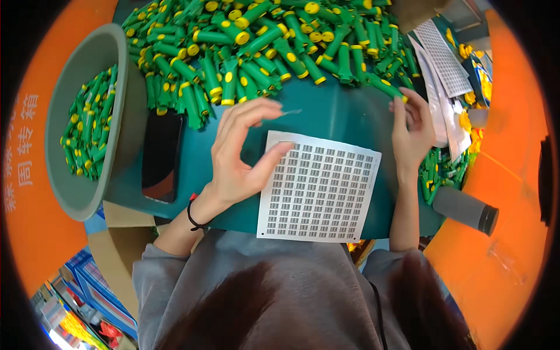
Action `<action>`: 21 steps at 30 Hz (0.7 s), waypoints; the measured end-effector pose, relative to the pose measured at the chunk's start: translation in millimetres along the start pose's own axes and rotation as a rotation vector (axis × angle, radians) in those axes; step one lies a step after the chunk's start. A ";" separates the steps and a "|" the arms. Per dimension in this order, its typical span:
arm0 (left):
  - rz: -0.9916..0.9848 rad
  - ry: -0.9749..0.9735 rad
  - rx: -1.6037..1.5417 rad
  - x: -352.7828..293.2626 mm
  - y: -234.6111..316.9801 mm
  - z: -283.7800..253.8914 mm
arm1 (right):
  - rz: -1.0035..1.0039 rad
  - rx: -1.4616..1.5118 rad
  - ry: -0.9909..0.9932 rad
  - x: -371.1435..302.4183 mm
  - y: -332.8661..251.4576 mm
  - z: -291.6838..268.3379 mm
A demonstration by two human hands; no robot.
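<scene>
A green tube (383, 86) with a yellow end is at the front right edge of a large pile of similar tubes (256, 55), at the far side of a teal bench (335, 111). The right hand (413, 133) has its grip closed on the tube's yellow end, thumb against fingers. The left hand (234, 157) is raised in a wide C, thumb well apart from the curled fingers; a small clear sliver (293, 111) shows at the fingertips. Its thumb is over the top left corner of a white sheet (318, 186), whether touching or not I cannot tell. The sheet, printed with rows of small dark rectangles, lies at the near edge of the bench, between the forearms.

Left of the left hand lies a black phone (161, 154), and beyond it a grey-green tub (134, 111) holds more tubes. Right of the right hand are white papers (438, 58), small green pieces (452, 169) and a grey cylinder (461, 208) with a black end. Orange surfaces (507, 256) flank the bench.
</scene>
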State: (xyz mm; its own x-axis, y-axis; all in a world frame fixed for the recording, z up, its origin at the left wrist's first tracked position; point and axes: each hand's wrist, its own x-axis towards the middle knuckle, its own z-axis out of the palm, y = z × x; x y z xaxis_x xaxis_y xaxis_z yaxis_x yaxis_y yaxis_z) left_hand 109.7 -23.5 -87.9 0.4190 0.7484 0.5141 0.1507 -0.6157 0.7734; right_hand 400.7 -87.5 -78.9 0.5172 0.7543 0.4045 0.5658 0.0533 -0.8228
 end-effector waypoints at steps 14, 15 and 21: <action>-0.380 0.002 -0.494 6.0 41.5 26.0 | 0.404 0.767 -0.489 -71.7 -57.6 18.1; -0.388 -0.002 -0.495 8.4 43.6 21.4 | 0.375 0.759 -0.519 -71.9 -54.6 15.1; -0.239 -0.178 -0.234 13.4 55.5 7.3 | 0.213 0.630 -0.490 -76.6 -51.1 13.3</action>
State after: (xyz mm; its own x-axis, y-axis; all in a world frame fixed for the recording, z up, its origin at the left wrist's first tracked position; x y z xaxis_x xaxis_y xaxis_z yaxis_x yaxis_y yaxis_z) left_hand 130.2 -49.5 -40.8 0.5486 0.7970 0.2526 0.0630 -0.3407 0.9381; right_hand 323.6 -139.3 -73.1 0.1509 0.9819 0.1148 -0.0542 0.1241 -0.9908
